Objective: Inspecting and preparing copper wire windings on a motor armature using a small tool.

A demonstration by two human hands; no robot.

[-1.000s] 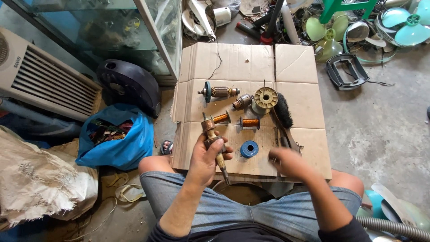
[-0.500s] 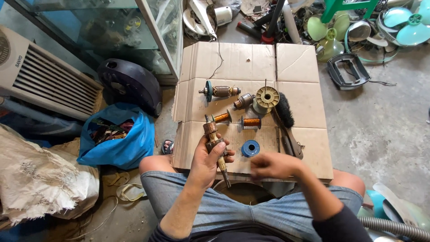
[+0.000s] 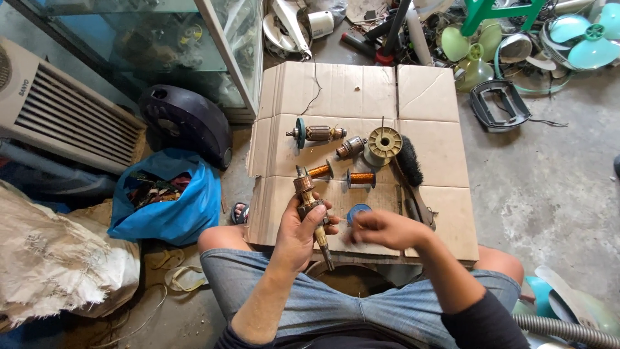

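Copper-wound motor armature (image 3: 309, 205) sits in the left hand (image 3: 302, 234), fingers wrapped tight round its middle; shaft tip points toward the lower centre of the frame, the other end toward the top. Held just above the near edge of a flattened cardboard sheet (image 3: 420, 97) at frame centre. Right hand (image 3: 382, 229) lies just right of the armature, fingers curled and pinched together; whether anything is held between them cannot be told. A blue tape roll (image 3: 357, 211) is partly hidden behind its fingers. On the cardboard above: a second armature (image 3: 316, 133), two small copper coils (image 3: 361, 178), a yellowish spool (image 3: 383, 143), a black brush (image 3: 409, 161). Blue bag (image 3: 169, 201) at left of frame, beside the person's knee.
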